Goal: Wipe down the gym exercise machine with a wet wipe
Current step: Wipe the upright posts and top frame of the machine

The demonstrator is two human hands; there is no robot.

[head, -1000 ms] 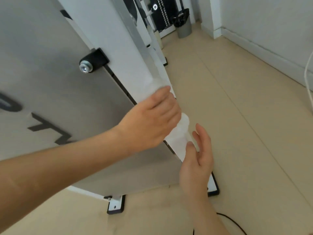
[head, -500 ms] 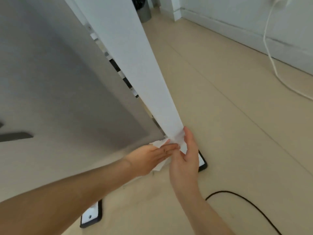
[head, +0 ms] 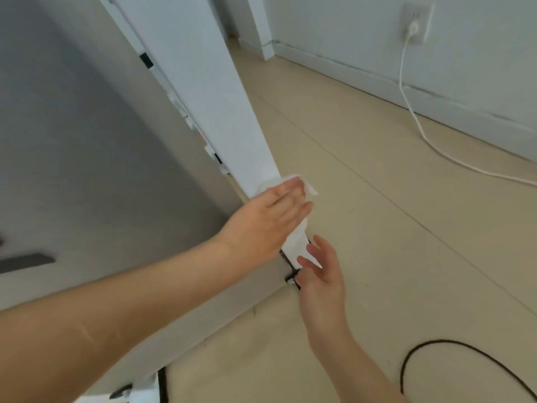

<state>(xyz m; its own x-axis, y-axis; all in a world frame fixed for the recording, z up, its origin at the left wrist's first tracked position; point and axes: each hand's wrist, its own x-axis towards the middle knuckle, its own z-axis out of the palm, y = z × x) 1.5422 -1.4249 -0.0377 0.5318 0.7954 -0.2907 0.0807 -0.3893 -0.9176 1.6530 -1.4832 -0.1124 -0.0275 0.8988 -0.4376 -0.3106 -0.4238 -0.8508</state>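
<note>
The gym machine's white upright post [head: 209,91] runs down to a black-edged foot near the floor. My left hand [head: 270,219] lies flat, fingers straight, pressing a white wet wipe [head: 293,181] against the lower part of the post; the wipe's edge shows past my fingertips. My right hand [head: 319,271] hovers just below, fingers relaxed and spread beside the post's base, holding nothing. A grey side panel [head: 87,170] of the machine fills the left.
Beige tiled floor [head: 406,228] spreads to the right. A white cable [head: 418,123] hangs from a wall socket [head: 414,23] and trails along the floor. A black cable [head: 453,353] loops at bottom right. A second machine foot [head: 145,391] sits at the bottom edge.
My left hand went down to the post's base with the wipe, then slid back up a little. My right hand let go of the post and dropped lower.
</note>
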